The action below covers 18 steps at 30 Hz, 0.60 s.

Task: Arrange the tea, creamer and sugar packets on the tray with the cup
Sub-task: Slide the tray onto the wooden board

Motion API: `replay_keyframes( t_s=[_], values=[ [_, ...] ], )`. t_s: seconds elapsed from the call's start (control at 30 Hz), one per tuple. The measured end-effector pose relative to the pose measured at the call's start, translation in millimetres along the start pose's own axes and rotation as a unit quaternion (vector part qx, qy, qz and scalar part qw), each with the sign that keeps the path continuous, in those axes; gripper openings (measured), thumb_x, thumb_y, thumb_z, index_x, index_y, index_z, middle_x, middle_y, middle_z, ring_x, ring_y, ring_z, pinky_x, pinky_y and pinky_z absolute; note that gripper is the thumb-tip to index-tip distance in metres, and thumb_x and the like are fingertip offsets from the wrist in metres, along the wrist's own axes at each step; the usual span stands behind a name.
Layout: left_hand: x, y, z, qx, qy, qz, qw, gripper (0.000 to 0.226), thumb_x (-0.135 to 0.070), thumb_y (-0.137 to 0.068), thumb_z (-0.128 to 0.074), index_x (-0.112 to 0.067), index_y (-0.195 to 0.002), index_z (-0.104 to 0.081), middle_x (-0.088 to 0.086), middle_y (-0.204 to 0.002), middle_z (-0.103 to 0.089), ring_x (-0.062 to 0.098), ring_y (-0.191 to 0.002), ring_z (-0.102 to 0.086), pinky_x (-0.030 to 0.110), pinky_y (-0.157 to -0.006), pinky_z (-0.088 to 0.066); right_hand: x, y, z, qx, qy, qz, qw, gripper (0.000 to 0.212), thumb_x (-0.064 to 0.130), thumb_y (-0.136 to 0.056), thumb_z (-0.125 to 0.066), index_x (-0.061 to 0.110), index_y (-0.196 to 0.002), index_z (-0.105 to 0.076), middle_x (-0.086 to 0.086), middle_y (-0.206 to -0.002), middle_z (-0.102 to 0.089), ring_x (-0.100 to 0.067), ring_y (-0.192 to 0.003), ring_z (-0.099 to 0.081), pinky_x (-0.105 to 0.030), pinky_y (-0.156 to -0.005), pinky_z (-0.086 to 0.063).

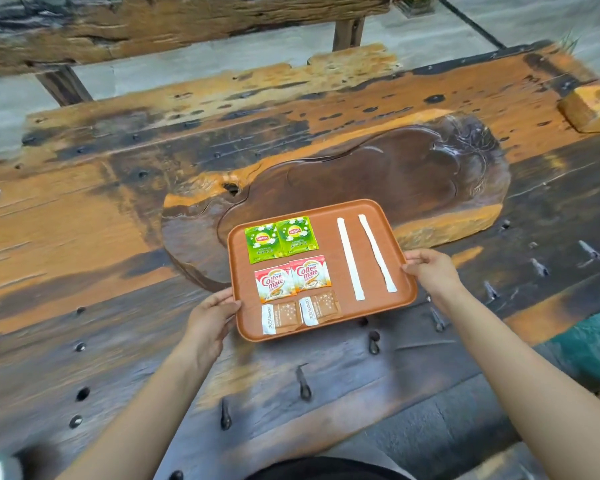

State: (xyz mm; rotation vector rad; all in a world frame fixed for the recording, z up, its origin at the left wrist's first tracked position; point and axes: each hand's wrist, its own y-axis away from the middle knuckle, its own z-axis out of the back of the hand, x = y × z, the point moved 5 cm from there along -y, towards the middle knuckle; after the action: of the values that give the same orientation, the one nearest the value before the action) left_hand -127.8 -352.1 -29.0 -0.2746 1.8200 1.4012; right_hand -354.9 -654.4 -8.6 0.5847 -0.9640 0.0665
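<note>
A brown rectangular tray [329,233] lies on the wooden table, tilted a little clockwise. On its left half lie two green tea packets [280,239], below them two red-and-white creamer packets [292,278], and at the near edge two brown sugar packets [300,311]. Two long white paper sticks [368,256] lie side by side on its right half. My left hand [210,318] grips the tray's near left edge. My right hand [428,268] grips its right edge. No cup is in view.
A dark carved wooden slab [378,174] lies behind and partly under the tray. Dark metal pegs [303,381] stick out of the table near me. An orange wood block [591,107] sits at the far right; a bench [174,26] stands beyond the table.
</note>
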Motion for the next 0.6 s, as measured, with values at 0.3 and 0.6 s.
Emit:
replay_keyframes(
  t_s=[0.3, 0.6],
  values=[
    [-44.0, -40.5, -65.0, -0.001, 0.001, -0.005, 1.0, 0.039, 0.012, -0.088, -0.039, 0.001, -0.122, -0.053, -0.004, -0.067, -0.072, -0.001, -0.048, -0.066, 0.011, -0.046, -0.053, 42.4, -88.8, 13.3, 0.011, 0.007, 0.014, 1.0, 0.019, -0.005, -0.084, -0.055, 0.004, -0.099, -0.064, -0.001, -0.072, -0.059, -0.011, -0.058, -0.058, -0.01, -0.045, -0.047],
    [-62.6, -82.1, -97.1, -0.046, 0.008, -0.004, 0.999, 0.04, 0.012, -0.089, -0.041, 0.003, -0.126, -0.051, 0.006, -0.093, -0.064, 0.008, -0.073, -0.06, 0.009, -0.049, -0.053, 64.4, -161.2, 3.6, 0.006, 0.035, 0.012, 0.999, 0.019, -0.001, -0.082, -0.058, 0.005, -0.096, -0.068, -0.01, -0.091, -0.065, -0.022, -0.086, -0.061, -0.034, -0.083, -0.053]
  ],
)
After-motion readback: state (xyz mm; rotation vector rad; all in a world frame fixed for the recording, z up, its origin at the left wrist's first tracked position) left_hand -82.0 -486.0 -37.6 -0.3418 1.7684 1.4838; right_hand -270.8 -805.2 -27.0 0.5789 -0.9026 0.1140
